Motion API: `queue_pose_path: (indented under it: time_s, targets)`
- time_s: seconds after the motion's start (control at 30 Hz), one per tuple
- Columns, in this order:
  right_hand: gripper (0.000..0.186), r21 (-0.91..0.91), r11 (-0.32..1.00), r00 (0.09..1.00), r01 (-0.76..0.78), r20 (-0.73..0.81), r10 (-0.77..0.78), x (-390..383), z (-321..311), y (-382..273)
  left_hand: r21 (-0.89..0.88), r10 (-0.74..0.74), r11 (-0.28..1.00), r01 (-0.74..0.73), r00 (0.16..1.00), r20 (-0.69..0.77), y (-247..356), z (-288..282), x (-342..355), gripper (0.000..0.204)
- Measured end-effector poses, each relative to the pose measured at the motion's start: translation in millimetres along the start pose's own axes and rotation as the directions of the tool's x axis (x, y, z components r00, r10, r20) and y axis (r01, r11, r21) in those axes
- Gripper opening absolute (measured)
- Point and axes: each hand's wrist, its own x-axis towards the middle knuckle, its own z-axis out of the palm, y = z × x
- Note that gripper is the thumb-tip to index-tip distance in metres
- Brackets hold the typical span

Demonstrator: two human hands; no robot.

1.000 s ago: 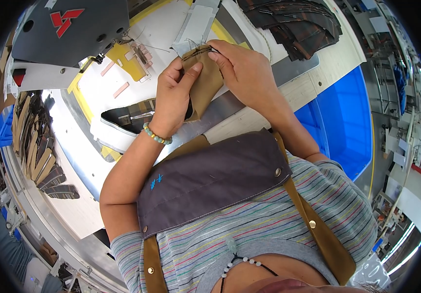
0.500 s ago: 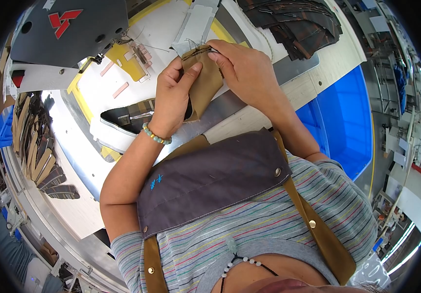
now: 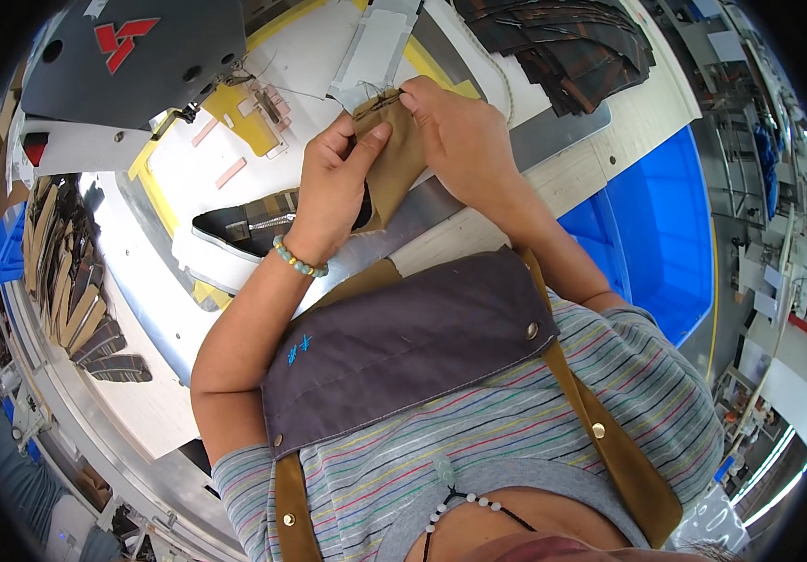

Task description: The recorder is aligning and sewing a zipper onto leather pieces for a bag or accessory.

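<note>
A tan fabric piece [image 3: 398, 171] is held up between both hands above the sewing table. Thumb and fingers of my left hand [image 3: 336, 178] pinch its left side. My right hand [image 3: 469, 140] grips the upper right corner, next to a dark edge with loose threads. Below and to the left, a dark plaid piece with a silver zipper [image 3: 251, 226] runs under my left wrist; its join with the tan fabric is hidden behind the hand.
A dark grey sewing machine [image 3: 132, 56] stands at upper left, a yellow plate [image 3: 242, 120] near its needle area. Cut fabric strips [image 3: 66, 272] lie at left. Dark plaid pieces [image 3: 572, 47] are stacked at upper right, and a blue bin [image 3: 670, 234] stands right of the table.
My right hand has turned and shifted slightly left and down, its thumb now closer to the fabric's top corner. My left hand has moved a little right with the fabric.
</note>
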Motion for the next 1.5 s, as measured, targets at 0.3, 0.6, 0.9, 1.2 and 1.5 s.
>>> queue_pose_path:
  time_s: [0.3, 0.6, 0.9, 1.2, 1.5]
  targets:
    - [0.025, 0.323, 0.938, 0.990, -0.129, -0.016, 0.142, 5, -24, -7, -0.021, 0.039, 0.999, -0.040, 0.998, -0.055, 5, 8, -1, 0.013]
    - [0.043, -0.038, 0.996, 0.996, 0.075, 0.045, -0.073, -11, -6, -14, 0.006, 0.057, 0.998, -0.057, 0.996, -0.067, 3, 6, -2, 0.016]
    - [0.047, -0.091, 0.983, 0.986, 0.162, 0.042, -0.159, -9, -3, -14, 0.093, 0.102, 0.991, -0.094, 0.991, -0.090, 0, 6, -2, 0.013]
    - [0.048, -0.099, 0.983, 0.987, 0.152, 0.069, -0.145, -9, -4, -14, 0.106, 0.105, 0.990, -0.094, 0.989, -0.102, 0, 6, -2, 0.013]
    - [0.049, -0.129, 0.978, 0.985, 0.163, 0.084, -0.153, -8, -3, -12, 0.132, 0.114, 0.986, -0.099, 0.987, -0.109, -2, 6, -1, 0.012]
